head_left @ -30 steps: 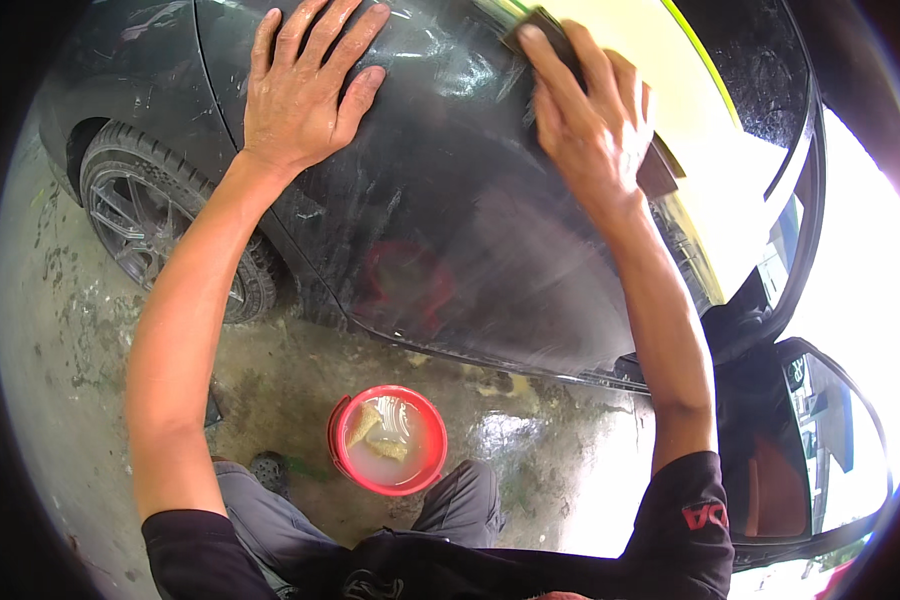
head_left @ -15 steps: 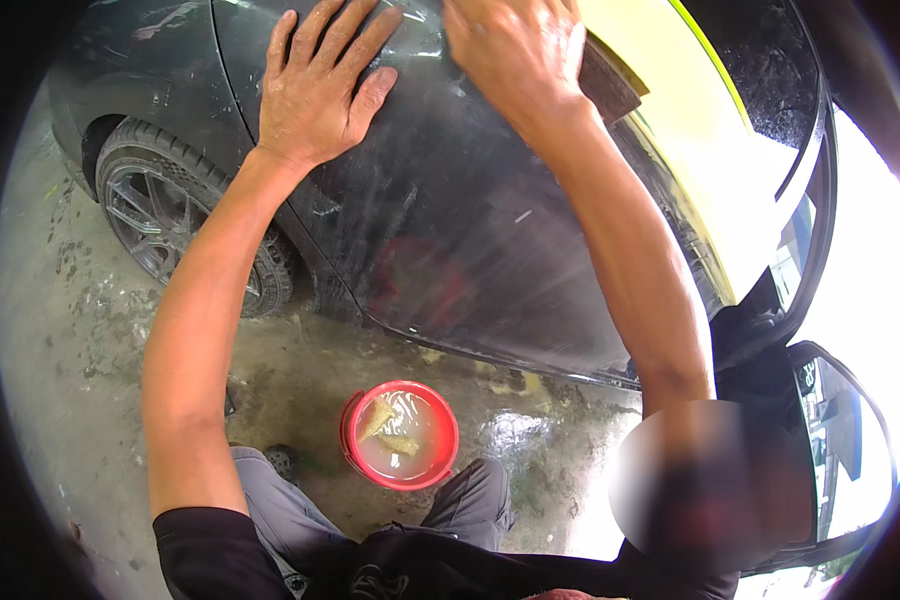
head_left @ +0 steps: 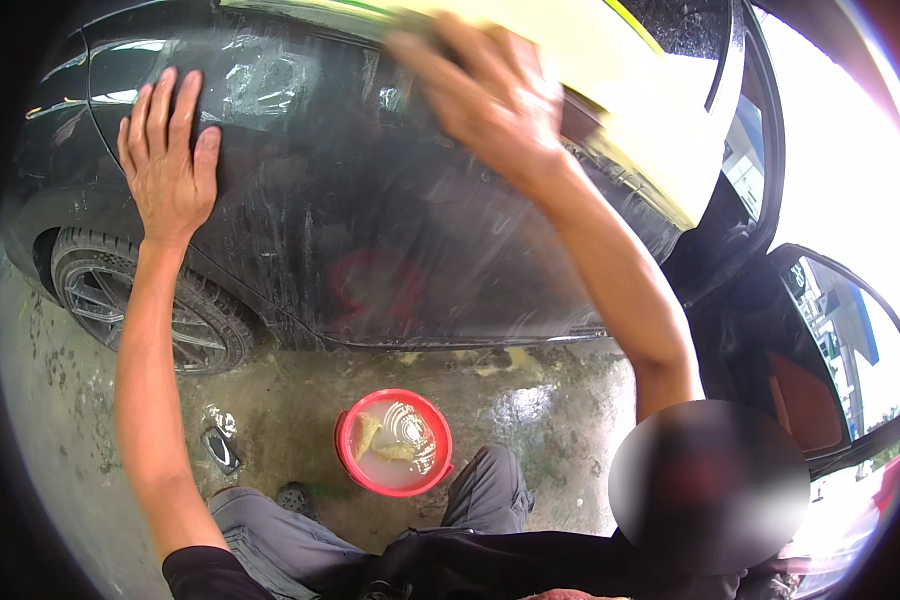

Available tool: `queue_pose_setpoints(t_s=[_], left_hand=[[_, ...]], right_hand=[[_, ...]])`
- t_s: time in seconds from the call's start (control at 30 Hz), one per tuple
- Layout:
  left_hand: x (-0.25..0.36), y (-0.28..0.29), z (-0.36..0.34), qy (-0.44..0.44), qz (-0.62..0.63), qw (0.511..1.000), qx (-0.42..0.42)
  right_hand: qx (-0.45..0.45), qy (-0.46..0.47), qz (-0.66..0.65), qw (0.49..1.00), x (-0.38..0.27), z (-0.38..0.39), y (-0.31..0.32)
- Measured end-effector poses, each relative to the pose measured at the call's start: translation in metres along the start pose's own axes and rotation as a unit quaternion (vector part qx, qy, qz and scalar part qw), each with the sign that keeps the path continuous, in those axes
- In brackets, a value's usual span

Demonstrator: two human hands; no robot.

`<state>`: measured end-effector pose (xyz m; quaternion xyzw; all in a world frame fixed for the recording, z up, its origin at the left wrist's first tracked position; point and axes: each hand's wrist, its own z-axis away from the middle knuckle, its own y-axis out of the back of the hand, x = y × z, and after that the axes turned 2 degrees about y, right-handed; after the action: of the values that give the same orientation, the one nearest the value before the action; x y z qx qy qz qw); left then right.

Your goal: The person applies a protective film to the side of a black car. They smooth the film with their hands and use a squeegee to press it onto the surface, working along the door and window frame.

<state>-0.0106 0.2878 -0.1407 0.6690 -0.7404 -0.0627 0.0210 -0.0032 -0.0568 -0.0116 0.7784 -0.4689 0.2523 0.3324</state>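
Observation:
A dark, streaky car door panel (head_left: 300, 220) stretches in front of me, wet and whitish in places. Flat on its left part rests my left hand (head_left: 170, 180), fingers extended and holding nothing. My right hand (head_left: 500, 110) is over the upper part of the panel, beside a bright yellow covering (head_left: 630, 130) along the car's upper edge. Motion smears its fingers, so whether anything lies under the palm cannot be made out. Below the panel, a red bucket (head_left: 395, 490) holds cloudy water with yellowish pieces (head_left: 395, 452) in it, like sponge or cloth.
A car wheel (head_left: 150, 300) is at the left under the dark bodywork. A small dark rectangular object (head_left: 220, 450) lies on the wet concrete floor (head_left: 540, 400). At the right stands an open car door (head_left: 810, 350). The bucket is between my knees and the car.
My view has shifted to the right. My left hand now lies farther left, still flat on the panel. My right hand has swept along the panel's upper part, its fingers now blurred. Ripples show in the bucket.

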Motion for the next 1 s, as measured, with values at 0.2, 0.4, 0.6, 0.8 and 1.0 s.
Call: queue_pose_setpoints(t_s=[0.2,0.4,0.6,0.8,1.0], left_hand=[[0.013,-0.007,0.000,0.006,0.015,0.999,0.029],[0.007,-0.004,-0.001,-0.032,0.010,0.999,0.026],[0.002,-0.005,-0.007,-0.067,0.003,0.997,0.024],[0.101,-0.008,-0.085,-0.269,0.051,0.949,-0.155],[0.254,-0.040,-0.111,-0.343,0.149,0.920,-0.121]], right_hand=[[-0.038,-0.049,0.080,0.995,0.048,0.108,0.055],[0.074,0.006,0.093,0.993,-0.023,-0.036,-0.039],[-0.109,-0.004,0.076,0.991,0.084,0.153,0.074],[-0.111,-0.137,0.164,0.971,0.092,0.282,0.183],[0.085,-0.338,0.139,0.927,0.007,0.316,0.200]])
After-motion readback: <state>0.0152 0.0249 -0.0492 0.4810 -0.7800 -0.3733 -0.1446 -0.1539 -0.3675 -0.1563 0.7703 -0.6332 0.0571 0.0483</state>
